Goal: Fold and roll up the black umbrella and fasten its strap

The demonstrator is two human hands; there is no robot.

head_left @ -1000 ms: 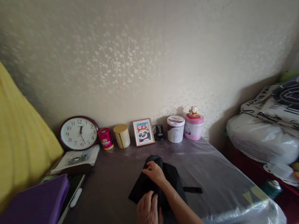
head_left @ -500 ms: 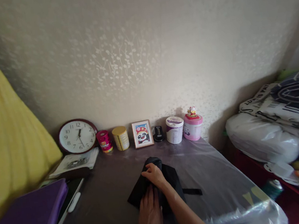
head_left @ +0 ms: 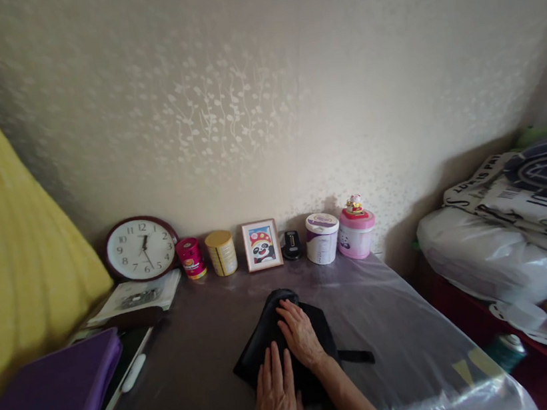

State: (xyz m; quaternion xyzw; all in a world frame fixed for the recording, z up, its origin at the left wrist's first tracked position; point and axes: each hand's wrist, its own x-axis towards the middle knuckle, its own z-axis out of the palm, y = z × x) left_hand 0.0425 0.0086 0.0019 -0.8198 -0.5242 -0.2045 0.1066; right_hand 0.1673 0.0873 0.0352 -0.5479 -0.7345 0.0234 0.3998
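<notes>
A folded piece of black fabric (head_left: 257, 350) lies on the table, with a dark strap (head_left: 356, 356) sticking out to its right. Its far end is bunched into a rounded fold. My left hand (head_left: 276, 393) rests flat on the near left part of the fabric, fingers stretched forward. Farther up, my right hand (head_left: 300, 333) lies on the fabric near the rounded fold, its fingers extended and slightly bent. Neither hand grasps anything. Both forearms hide the near part of the fabric.
Along the wall stand a clock (head_left: 141, 249), a pink tin (head_left: 190, 259), a yellow canister (head_left: 222, 253), a panda picture frame (head_left: 262, 245), a white tub (head_left: 322, 242) and a pink tub (head_left: 356, 242). A purple folder (head_left: 52, 402) lies left. Bagged bedding (head_left: 486, 254) is at right.
My right hand has opened from a pinch at the rounded fold and now lies on the fabric, slightly to the right. My left hand's fingers have spread a little.
</notes>
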